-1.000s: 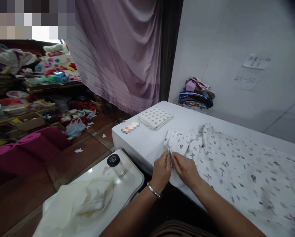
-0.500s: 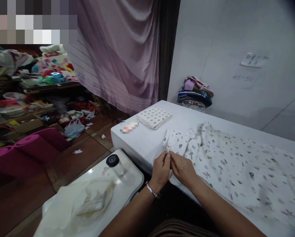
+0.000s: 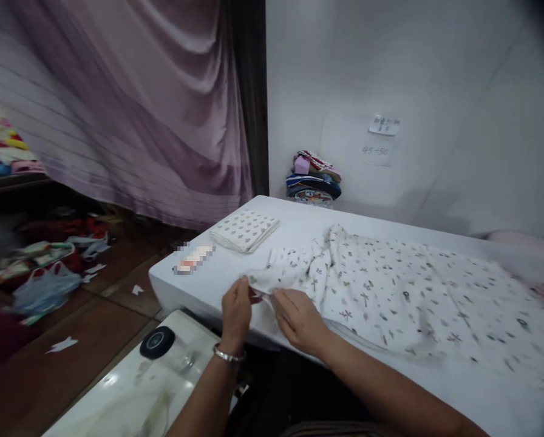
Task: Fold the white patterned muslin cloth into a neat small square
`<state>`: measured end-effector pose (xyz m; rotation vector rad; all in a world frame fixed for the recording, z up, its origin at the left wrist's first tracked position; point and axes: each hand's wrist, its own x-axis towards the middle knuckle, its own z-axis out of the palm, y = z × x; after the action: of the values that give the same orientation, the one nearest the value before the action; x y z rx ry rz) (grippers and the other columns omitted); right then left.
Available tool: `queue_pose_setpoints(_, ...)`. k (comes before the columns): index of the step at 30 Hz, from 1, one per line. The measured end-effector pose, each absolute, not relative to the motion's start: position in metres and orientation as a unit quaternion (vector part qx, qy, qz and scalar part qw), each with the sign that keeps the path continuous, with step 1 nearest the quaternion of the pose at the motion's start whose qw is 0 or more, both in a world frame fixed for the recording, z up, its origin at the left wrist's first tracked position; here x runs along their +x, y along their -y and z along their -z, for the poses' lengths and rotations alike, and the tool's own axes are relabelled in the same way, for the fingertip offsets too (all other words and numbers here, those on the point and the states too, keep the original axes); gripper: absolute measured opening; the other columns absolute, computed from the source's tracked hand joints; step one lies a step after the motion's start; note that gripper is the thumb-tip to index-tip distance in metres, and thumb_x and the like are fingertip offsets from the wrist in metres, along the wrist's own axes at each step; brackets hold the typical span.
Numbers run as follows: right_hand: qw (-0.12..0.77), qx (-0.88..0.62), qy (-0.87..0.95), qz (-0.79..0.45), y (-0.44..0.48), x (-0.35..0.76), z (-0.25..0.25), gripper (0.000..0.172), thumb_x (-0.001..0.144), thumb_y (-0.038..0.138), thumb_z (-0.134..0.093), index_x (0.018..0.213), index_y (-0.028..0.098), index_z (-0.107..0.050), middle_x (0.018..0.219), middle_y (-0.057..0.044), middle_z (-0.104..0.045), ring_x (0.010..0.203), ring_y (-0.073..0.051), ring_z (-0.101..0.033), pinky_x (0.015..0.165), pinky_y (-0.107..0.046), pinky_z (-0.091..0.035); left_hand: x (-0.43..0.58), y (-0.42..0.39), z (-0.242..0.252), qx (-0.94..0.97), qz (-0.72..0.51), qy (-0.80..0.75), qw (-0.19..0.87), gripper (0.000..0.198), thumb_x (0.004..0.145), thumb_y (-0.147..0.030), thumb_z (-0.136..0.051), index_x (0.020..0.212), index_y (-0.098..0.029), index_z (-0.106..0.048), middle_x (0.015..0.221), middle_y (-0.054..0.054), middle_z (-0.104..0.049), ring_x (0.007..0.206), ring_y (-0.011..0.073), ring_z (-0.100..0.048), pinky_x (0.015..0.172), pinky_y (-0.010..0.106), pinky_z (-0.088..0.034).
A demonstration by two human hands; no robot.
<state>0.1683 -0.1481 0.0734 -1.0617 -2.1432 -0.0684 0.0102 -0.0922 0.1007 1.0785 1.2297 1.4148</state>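
A white cloth (image 3: pixel 381 285) with small printed plants and figures lies crumpled at its left end and spread out to the right over the white-covered table (image 3: pixel 199 285). My left hand (image 3: pixel 236 309), with a silver bracelet at the wrist, pinches the cloth's near left corner. Just to its right, my right hand (image 3: pixel 299 318) grips the edge of the same cloth, thumb below and fingers on top. The edge is lifted between the two hands at the table's front side. Beyond them sits a folded cloth (image 3: pixel 244 230) with a grey repeated print.
A blurred-out item (image 3: pixel 193 259) lies near the table's left corner. A stack of folded clothes (image 3: pixel 314 177) stands by the wall. At lower left is a white stand (image 3: pixel 112 376) with a round black object (image 3: pixel 157 342). Plastic bags (image 3: pixel 47 291) lie on the floor.
My hands were close together at the cloth's corner; now they are apart, with the edge stretched between them. The view has turned to the right.
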Motion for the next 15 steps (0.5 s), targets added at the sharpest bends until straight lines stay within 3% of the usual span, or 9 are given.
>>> queue_pose_setpoints(5, 0.338, -0.472, 0.813, 0.051, 0.155, 0.208, -0.053, 0.064, 0.085, 0.015, -0.043, 0.145, 0.017, -0.022, 0.131, -0.016, -0.049, 0.12, -0.026, -0.045, 0.097, -0.048, -0.04, -0.015, 0.04, -0.142, 0.312, -0.644, -0.474, 0.513, 0.018, 0.079, -0.029, -0.048, 0.077, -0.014, -0.058, 0.06, -0.001, -0.062, 0.049, 0.0108, -0.058, 0.046, 0.021, -0.049)
queue_pose_setpoints(10, 0.263, -0.567, 0.779, 0.051, 0.176, 0.26, -0.02, 0.063, 0.086, 0.024, -0.047, 0.144, 0.017, -0.026, 0.135, -0.015, -0.047, 0.122, -0.026, -0.044, 0.099, -0.045, -0.04, -0.023, 0.012, -0.174, 0.283, -0.676, -0.453, 0.508, 0.015, 0.08, -0.023, -0.045, 0.076, -0.014, -0.057, 0.059, 0.0, -0.061, 0.047, 0.0097, -0.056, 0.045, 0.019, -0.048)
queue_pose_setpoints(15, 0.182, -0.614, 0.768, 0.023, 0.199, 0.286, 0.001, 0.048, 0.086, 0.028, -0.047, 0.133, 0.018, -0.046, 0.126, -0.014, -0.055, 0.115, -0.026, -0.049, 0.093, -0.042, -0.043, -0.022, -0.018, -0.184, 0.271, -0.67, -0.46, 0.516, 0.011, 0.079, -0.021, -0.047, 0.077, -0.014, -0.055, 0.055, -0.001, -0.058, 0.046, 0.0098, -0.054, 0.047, 0.019, -0.048)
